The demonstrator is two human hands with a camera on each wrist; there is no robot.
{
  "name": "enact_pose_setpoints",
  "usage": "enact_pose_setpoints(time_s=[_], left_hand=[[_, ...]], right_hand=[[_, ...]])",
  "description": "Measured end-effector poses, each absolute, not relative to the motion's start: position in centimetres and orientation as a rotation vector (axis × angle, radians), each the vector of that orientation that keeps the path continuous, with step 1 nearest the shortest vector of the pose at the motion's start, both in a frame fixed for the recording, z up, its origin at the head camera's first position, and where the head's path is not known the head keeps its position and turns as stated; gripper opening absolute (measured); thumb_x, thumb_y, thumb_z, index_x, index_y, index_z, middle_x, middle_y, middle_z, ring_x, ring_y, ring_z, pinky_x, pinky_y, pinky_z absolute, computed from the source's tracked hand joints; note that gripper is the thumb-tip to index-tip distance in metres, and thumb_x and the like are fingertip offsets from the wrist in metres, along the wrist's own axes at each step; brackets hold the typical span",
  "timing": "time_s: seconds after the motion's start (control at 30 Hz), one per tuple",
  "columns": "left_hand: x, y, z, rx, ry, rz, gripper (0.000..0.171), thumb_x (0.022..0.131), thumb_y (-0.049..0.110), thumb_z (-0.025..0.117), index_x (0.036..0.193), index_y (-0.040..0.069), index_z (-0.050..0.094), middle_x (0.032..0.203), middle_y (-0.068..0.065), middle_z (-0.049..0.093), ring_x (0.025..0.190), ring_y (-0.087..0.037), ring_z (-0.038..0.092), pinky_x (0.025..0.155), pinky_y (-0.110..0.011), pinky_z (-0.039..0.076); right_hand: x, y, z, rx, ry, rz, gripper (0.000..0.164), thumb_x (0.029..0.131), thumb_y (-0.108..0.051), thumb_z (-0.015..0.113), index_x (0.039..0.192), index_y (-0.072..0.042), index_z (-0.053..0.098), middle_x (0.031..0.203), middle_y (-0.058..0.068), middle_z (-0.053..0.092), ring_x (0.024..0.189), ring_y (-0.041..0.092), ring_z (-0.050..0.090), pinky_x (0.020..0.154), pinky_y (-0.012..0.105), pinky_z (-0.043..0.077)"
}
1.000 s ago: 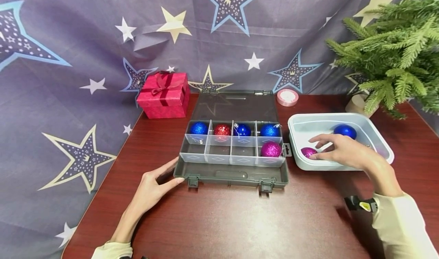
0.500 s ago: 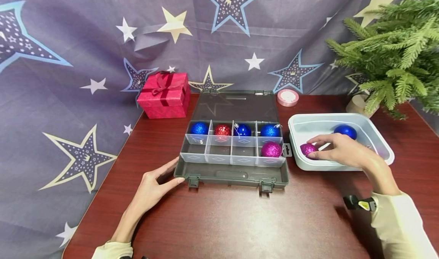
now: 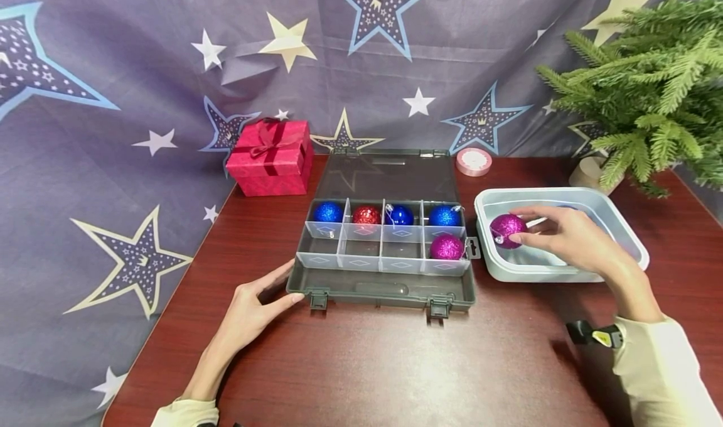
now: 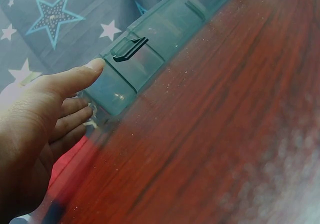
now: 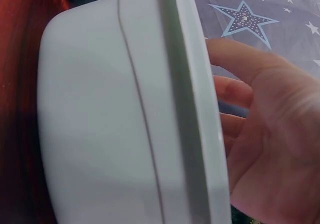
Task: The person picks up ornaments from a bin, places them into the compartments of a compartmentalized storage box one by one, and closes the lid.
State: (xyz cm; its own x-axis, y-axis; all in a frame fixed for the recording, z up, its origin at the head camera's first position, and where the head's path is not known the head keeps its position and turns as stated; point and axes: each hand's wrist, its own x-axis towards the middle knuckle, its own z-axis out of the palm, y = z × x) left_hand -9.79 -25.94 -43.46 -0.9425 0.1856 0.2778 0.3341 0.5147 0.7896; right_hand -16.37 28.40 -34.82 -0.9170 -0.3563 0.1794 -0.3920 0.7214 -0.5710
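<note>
In the head view, my right hand (image 3: 576, 238) pinches a glittery magenta Christmas ball (image 3: 508, 231) between thumb and fingers, inside the pale blue tub (image 3: 565, 275). The tub's wall (image 5: 100, 109) hides the ball and fingertips in the right wrist view. A blue ball (image 3: 567, 207) lies mostly hidden behind that hand. Left of the tub stands an opened, dark clear compartment box (image 3: 380, 289). Its back row holds blue, red, blue and blue balls; another magenta ball (image 3: 447, 247) fills the front right compartment. My left hand (image 4: 45, 109) touches the box's front left corner, thumb on the edge.
A red gift box (image 3: 270, 157) stands at the back left, and a pink ribbon roll (image 3: 473, 161) lies behind the organizer. An artificial fir tree (image 3: 661, 94) leans over the back right. Two latches (image 3: 439, 308) jut from the organizer's front edge.
My right hand has taken hold of the magenta ball and raised it slightly from the tub's floor. The hand now covers most of the blue ball. My left hand stays put.
</note>
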Motion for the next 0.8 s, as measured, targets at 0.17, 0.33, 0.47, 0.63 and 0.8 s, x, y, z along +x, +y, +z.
enact_pose_setpoints(time_s=[0.17,0.33,0.47,0.63,0.8], left_hand=[[-9.8,-26.0,-43.4,-0.454,-2.586,-1.41,0.061,0.087,0.022,0.087,0.144,0.023,0.065,0.128,0.002,0.071,0.121,-0.01,0.064,0.101,-0.016,0.044],[-9.8,-26.0,-43.4,-0.464,-2.581,-1.416,0.061,0.087,0.022,0.087,0.143,0.023,0.065,0.127,0.002,0.071,0.121,-0.01,0.064,0.101,-0.016,0.044],[-9.8,-26.0,-43.4,-0.463,-2.582,-1.415,0.061,0.087,0.022,0.087,0.144,0.022,0.065,0.128,0.002,0.071,0.121,-0.011,0.064,0.101,-0.015,0.044],[-9.8,-26.0,-43.4,-0.473,-2.585,-1.401,0.061,0.088,0.021,0.087,0.144,0.021,0.064,0.128,0.0,0.071,0.121,-0.011,0.064,0.101,-0.015,0.044],[-9.8,-26.0,-43.4,-0.485,-2.578,-1.395,0.062,0.087,0.02,0.087,0.144,0.019,0.064,0.128,0.0,0.072,0.12,-0.011,0.065,0.101,-0.015,0.045]], right_hand=[[-16.3,28.3,-34.7,0.665,-2.77,0.99,0.039,0.091,-0.012,0.08,0.128,-0.005,0.071,0.111,0.015,0.075,0.086,-0.002,0.067,0.071,0.01,0.049],[-16.0,28.0,-34.2,0.628,-2.755,0.981,0.041,0.091,-0.015,0.081,0.13,-0.009,0.071,0.115,0.013,0.075,0.089,-0.007,0.065,0.072,0.009,0.047],[-15.9,27.7,-33.8,0.627,-2.743,0.994,0.043,0.093,-0.016,0.08,0.134,-0.011,0.069,0.121,0.011,0.073,0.093,-0.008,0.064,0.074,0.008,0.047],[-15.7,27.0,-33.3,0.634,-2.729,0.975,0.046,0.092,-0.017,0.08,0.136,-0.012,0.068,0.122,0.01,0.073,0.095,-0.006,0.065,0.075,0.009,0.047],[-15.8,25.8,-33.0,0.689,-2.706,0.972,0.047,0.092,-0.016,0.08,0.137,-0.011,0.067,0.125,0.01,0.071,0.097,0.0,0.067,0.078,0.014,0.05]])
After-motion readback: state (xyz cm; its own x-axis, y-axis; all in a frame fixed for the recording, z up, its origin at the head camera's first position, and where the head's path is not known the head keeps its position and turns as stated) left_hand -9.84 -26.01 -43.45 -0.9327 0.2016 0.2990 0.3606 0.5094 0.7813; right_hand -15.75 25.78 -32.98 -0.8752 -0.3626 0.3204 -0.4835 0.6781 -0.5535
